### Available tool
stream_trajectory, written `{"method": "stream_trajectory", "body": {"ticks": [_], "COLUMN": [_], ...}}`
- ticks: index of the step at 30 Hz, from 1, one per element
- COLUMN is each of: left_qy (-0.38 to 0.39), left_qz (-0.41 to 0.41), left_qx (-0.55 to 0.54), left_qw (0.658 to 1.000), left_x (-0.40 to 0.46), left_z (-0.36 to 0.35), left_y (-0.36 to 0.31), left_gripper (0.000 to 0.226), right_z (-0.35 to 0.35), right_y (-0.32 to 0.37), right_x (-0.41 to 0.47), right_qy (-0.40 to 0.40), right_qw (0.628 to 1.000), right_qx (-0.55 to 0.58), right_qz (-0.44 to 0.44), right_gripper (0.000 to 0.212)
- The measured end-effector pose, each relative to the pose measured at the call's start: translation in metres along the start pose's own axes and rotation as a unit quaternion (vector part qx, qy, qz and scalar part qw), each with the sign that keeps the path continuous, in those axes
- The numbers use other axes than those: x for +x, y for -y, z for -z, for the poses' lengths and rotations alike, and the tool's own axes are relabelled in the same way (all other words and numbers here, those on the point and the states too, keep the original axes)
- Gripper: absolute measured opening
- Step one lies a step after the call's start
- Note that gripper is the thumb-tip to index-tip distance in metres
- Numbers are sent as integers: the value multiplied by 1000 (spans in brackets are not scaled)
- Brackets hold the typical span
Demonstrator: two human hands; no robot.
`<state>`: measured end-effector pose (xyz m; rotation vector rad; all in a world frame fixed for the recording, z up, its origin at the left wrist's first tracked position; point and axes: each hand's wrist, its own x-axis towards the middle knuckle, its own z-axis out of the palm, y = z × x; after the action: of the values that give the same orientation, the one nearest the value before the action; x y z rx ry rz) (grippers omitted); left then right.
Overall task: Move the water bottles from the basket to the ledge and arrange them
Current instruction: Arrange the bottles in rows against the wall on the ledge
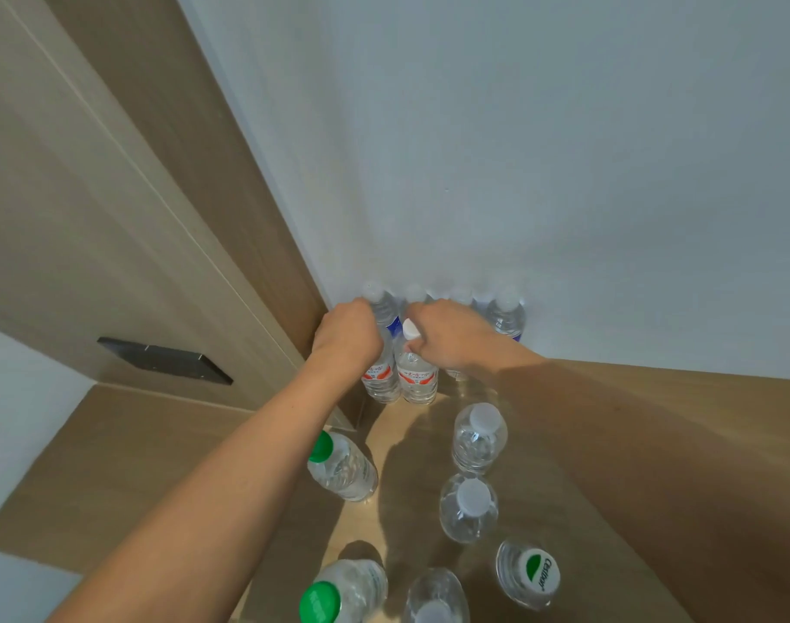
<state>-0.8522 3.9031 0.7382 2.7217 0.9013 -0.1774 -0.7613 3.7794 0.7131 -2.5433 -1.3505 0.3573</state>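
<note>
Left hand (346, 335) and right hand (447, 337) each grip a red-labelled bottle (415, 375) at twelve o'clock on the ledge (631, 442); crowded neighbours risk toppling.

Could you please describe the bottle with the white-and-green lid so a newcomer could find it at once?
Start at the wooden ledge below the white wall. It stands at the near right: the bottle with the white-and-green lid, alone in having lettering on top.

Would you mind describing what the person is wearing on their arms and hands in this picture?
Nothing shows on either one. The left hand and right hand are bare, without gloves, rings or a watch in view. Both forearms are uncovered as far as the picture's edges, so no sleeve, cuff or wristband can be seen.
</note>
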Motion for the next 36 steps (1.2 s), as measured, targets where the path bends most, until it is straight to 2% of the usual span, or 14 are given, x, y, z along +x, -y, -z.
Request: {"method": "stream_trajectory", "body": {"ticks": [8, 12, 14, 17, 20, 23, 25, 27, 30, 32, 36], "left_qy": [0, -12, -15, -16, -50, -106, -127, -110, 2, 57, 80], "left_qz": [12, 34, 38, 24, -21, -59, -33, 3, 34, 39, 68], "left_qx": [-28, -57, -65, -77, -117, -163, -186, -199, -153, -138, -127], "left_qw": [1000, 998, 997, 997, 992, 979, 974, 974, 988, 988, 986], "left_x": [0, -3, -9, -27, -59, -105, -140, -169, -199, -212, -232], "left_z": [-2, -4, -3, 8, 23, 32, 35, 35, 27, 18, -1], "left_y": [1, 3, 2, 5, 20, 47, 67, 82, 89, 87, 93], "left_gripper": [10, 16, 18, 29, 40, 30, 22, 15, 10, 12, 14], "right_z": [-4, -6, -6, 0, 14, 25, 30, 28, 15, 3, -16], "right_y": [8, 10, 10, 9, 12, 29, 48, 66, 90, 102, 121], "right_x": [6, 1, -1, -7, -26, -48, -59, -62, -57, -52, -44], "right_qy": [6, -11, -5, 17, -32, -79, -48, 24, 142, 172, 190], "right_qw": [1000, 1000, 999, 997, 998, 997, 996, 993, 979, 970, 962], "right_qx": [-10, 25, 43, 54, 28, 15, 38, 36, 0, -10, -48], "right_qz": [-8, -5, -13, -45, -48, 15, 69, 106, 148, 172, 191], "right_gripper": [37, 28, 34, 55, 53, 45, 43, 45, 54, 58, 58]}}
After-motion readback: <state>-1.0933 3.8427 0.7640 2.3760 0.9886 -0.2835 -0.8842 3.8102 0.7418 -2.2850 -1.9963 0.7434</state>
